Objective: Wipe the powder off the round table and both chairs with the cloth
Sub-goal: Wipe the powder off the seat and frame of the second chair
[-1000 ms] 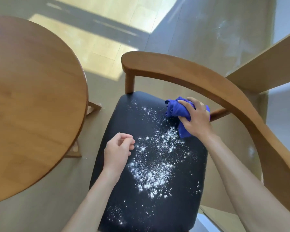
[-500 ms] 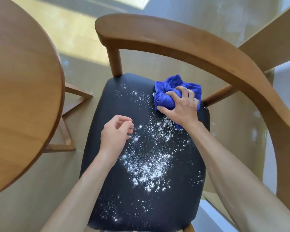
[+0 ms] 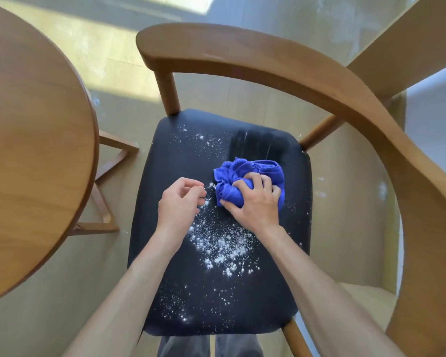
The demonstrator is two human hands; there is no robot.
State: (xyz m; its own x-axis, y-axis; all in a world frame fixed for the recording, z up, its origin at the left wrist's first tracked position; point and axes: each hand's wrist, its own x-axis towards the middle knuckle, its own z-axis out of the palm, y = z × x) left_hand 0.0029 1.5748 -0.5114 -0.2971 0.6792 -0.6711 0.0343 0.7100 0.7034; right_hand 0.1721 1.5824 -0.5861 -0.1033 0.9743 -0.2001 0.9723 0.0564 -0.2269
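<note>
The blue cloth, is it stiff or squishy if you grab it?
Probably squishy: the blue cloth bunches into soft folds under the right hand. It looks light, since one hand moves it. It likely slides easily on the black seat, judging by the wiped streak behind it.

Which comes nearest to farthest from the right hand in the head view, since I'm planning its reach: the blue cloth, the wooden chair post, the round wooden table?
1. Blue cloth, in the right hand.
2. Wooden chair post, beyond, back-left of the seat.
3. Round wooden table, far left.
</note>
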